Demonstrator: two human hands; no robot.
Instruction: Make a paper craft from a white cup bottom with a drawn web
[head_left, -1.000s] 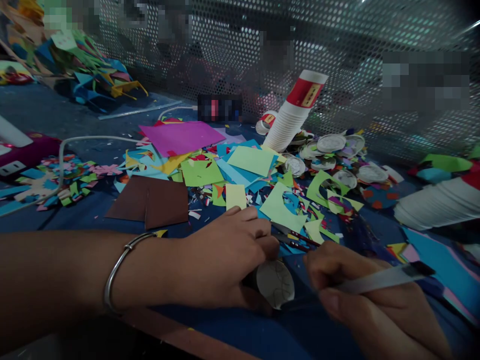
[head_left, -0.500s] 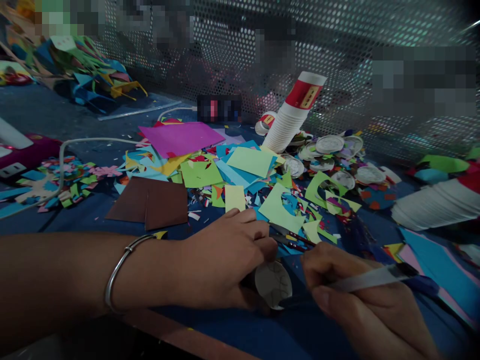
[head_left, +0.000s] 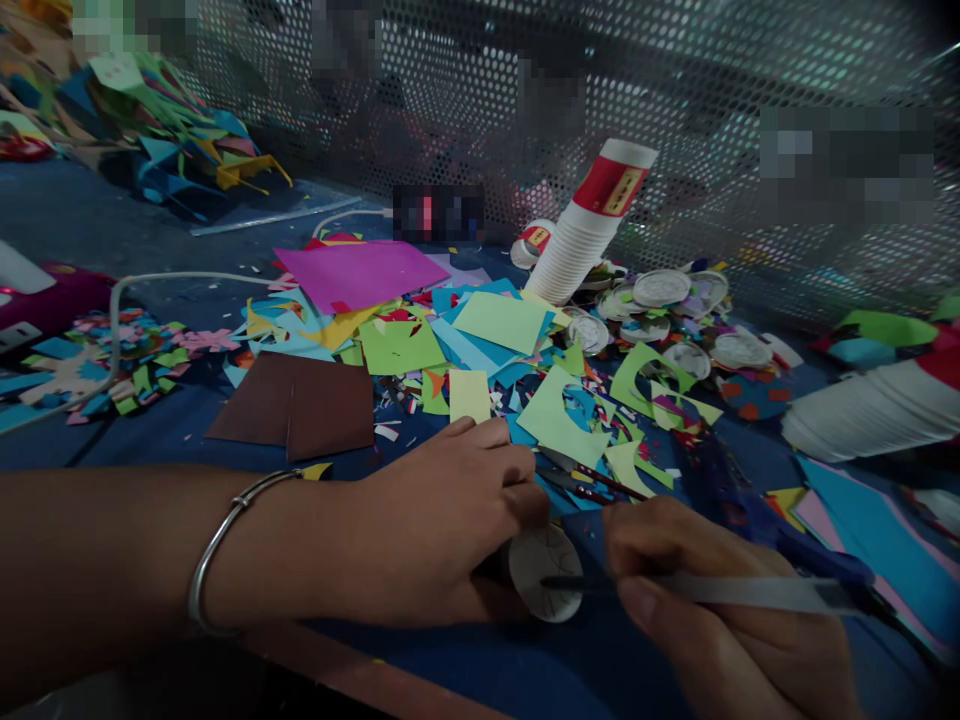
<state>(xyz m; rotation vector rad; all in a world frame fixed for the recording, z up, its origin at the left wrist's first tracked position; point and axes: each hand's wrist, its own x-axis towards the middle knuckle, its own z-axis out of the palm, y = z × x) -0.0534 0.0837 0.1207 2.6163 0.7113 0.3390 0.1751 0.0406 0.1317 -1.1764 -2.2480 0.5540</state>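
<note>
My left hand point(head_left: 442, 520), with a metal bangle at the wrist, is closed on a small white paper disc point(head_left: 546, 585) and holds it against the blue table cover. My right hand point(head_left: 720, 610) pinches a grey pen point(head_left: 720, 590) whose dark tip lies across the disc's face. Thin drawn lines show on the disc. A pair of scissors point(head_left: 581, 478) lies just behind my fingers among the paper scraps.
Coloured paper sheets and scraps point(head_left: 480, 350) litter the middle of the table. A leaning stack of paper cups point(head_left: 589, 225) and several white cup bottoms point(head_left: 660, 290) lie behind. A brown sheet point(head_left: 300, 405), a white cable point(head_left: 150, 290) and another cup stack point(head_left: 870, 405) are around. Perforated metal point(head_left: 675, 90) backs the table.
The pen in my right hand has swung down and flatter, and its tip now lies on the disc. My left hand has stayed put on the disc.
</note>
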